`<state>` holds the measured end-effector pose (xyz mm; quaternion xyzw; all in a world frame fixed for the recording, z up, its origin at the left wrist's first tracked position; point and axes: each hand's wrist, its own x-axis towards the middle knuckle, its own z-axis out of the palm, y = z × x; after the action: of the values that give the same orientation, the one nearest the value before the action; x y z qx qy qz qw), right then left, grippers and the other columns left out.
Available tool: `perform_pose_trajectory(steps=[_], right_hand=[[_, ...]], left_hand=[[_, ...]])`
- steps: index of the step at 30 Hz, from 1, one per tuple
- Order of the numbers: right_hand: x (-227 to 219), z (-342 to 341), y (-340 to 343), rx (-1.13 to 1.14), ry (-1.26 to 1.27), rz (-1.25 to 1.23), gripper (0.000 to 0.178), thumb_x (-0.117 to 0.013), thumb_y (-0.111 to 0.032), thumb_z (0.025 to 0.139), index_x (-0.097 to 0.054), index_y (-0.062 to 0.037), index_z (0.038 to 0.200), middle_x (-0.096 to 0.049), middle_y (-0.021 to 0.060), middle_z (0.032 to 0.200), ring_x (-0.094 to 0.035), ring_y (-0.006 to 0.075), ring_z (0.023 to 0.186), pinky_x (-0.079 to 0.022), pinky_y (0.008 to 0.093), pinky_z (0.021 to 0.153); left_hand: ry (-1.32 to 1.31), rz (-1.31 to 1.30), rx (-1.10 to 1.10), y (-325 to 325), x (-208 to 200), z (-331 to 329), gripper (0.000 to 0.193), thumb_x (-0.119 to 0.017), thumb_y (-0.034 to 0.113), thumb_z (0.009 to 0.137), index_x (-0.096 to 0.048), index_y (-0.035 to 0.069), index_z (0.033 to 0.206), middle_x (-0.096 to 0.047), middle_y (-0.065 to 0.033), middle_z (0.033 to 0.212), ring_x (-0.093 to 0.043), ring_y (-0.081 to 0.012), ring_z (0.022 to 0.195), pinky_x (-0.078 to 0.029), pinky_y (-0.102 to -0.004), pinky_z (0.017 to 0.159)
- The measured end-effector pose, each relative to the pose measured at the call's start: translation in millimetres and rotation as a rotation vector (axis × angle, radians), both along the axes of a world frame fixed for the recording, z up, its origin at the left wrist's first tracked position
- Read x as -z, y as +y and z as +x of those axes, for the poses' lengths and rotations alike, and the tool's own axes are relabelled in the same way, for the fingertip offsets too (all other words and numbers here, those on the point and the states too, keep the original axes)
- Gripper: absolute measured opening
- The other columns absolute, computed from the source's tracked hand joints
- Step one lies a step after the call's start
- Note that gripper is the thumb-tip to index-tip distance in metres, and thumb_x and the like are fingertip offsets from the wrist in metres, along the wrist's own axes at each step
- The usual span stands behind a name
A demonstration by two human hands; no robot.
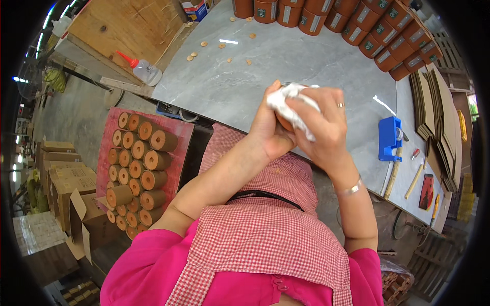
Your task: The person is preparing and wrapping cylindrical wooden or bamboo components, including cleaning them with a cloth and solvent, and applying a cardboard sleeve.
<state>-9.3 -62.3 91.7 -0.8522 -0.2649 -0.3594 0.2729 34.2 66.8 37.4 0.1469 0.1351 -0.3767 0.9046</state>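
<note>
Above the near edge of the grey table, my left hand (265,130) is wrapped round an orange-brown, rounded piece (284,122). Most of that piece is hidden by my fingers and the cloth, so its full shape does not show. My right hand (326,120) grips a crumpled white cloth (291,96) and presses it against the piece from the right and top. The two hands are close together, with the piece and cloth between them.
Stacked brown cylindrical containers (311,23) line the table's far edge. At left are a red-tipped squeeze bottle (148,73) and clay-coloured cylinders with holes (139,149) on a red board. Right: a blue tape dispenser (388,140), hand tools, cardboard sheets (434,102). Small tan discs (204,44) lie scattered.
</note>
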Motion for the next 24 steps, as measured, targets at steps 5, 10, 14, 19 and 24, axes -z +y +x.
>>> perform_pose_trajectory(steps=[5,10,14,19,24], right_hand=[[38,36,-43,0.381,-0.012,0.003,0.034,-0.076,-0.001,0.069,-0.073,-0.0065,0.103,-0.066,0.0121,0.101,-0.062,0.0331,0.09,-0.051,0.0394,0.08],[18,11,-34,0.323,0.038,0.258,0.032,-0.078,-0.004,0.07,-0.073,-0.0074,0.101,-0.066,0.0122,0.104,-0.061,0.0326,0.094,-0.051,0.0388,0.083],[5,-8,11,0.119,-0.107,0.024,0.032,-0.077,-0.004,0.069,-0.073,-0.0062,0.101,-0.067,0.0113,0.102,-0.062,0.0336,0.091,-0.052,0.0406,0.08],[37,16,-38,0.375,0.019,0.278,0.027,-0.076,-0.002,0.077,-0.072,-0.0046,0.104,-0.067,0.0135,0.097,-0.065,0.0334,0.084,-0.053,0.0392,0.074],[10,2,15,0.186,-0.117,0.15,0.029,-0.073,0.001,0.076,-0.073,-0.0032,0.104,-0.07,0.0143,0.11,-0.067,0.034,0.104,-0.053,0.0411,0.085]], left_hand=[[0.119,0.122,-0.03,5,-6,-7,0.058,-0.056,0.061,0.096,-0.058,0.014,0.129,-0.061,-0.0099,0.13,-0.061,-0.027,0.121,-0.05,-0.0512,0.107],[0.111,0.104,-0.049,8,-6,-8,0.059,-0.056,0.06,0.097,-0.056,0.014,0.134,-0.06,-0.0096,0.133,-0.06,-0.0283,0.123,-0.052,-0.0516,0.105],[-0.045,0.019,-0.043,6,-4,-17,0.058,-0.054,0.06,0.097,-0.055,0.013,0.132,-0.06,-0.0094,0.132,-0.061,-0.0282,0.119,-0.054,-0.0488,0.101],[0.088,0.003,-0.054,16,-12,-20,0.052,-0.056,0.055,0.099,-0.059,0.012,0.128,-0.063,-0.0084,0.125,-0.062,-0.0279,0.117,-0.052,-0.0478,0.104],[0.064,0.096,-0.092,2,-23,-19,0.055,-0.055,0.059,0.098,-0.058,0.013,0.128,-0.062,-0.0079,0.129,-0.063,-0.0253,0.115,-0.055,-0.0465,0.099]])
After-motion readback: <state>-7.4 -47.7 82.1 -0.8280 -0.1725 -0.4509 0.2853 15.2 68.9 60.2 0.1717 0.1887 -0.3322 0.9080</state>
